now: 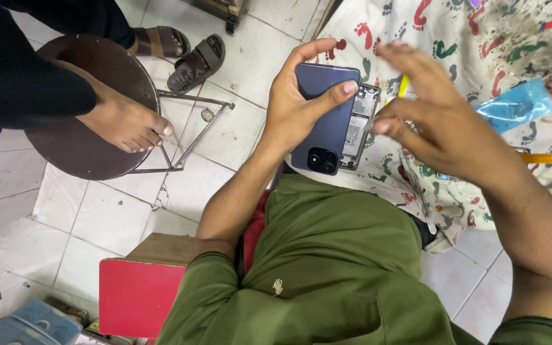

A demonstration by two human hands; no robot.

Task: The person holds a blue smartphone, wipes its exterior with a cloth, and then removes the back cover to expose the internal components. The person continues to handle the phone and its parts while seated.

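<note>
In the middle of the frame, near the top, the left hand [298, 105] holds a dark blue phone [324, 118]. The fingers wrap around its left edge and the thumb [333, 96] presses across its back, so the hand is closed around it. The phone's back cover is lifted a little to the left, and the inside parts [360, 128] show along the right edge, with small grey and silver bits. The camera bump [322, 160] sits at the lower end of the phone. The right hand [436, 121] is just to the right of the phone. Its fingers are spread and partly open, and the fingertips sit close to the open edge of the phone. The hand is blurry, so I cannot tell if it pinches something small. Behind the hands, in the upper right of the frame, lies a white cloth with coloured footprints [480, 38] on a table. A blue plastic bag [516, 105] rests on it at the right, and an orange flat cable [547, 158] lies just below that. The person wears a green shirt [327, 268], low in the middle. In the upper left, another person's bare foot [122, 121] rests on a round brown stool [91, 108]. Two brown sandals [183, 51] lie on the white tiled floor [97, 217] near the top. A red box [137, 294] sits at the lower left.
</note>
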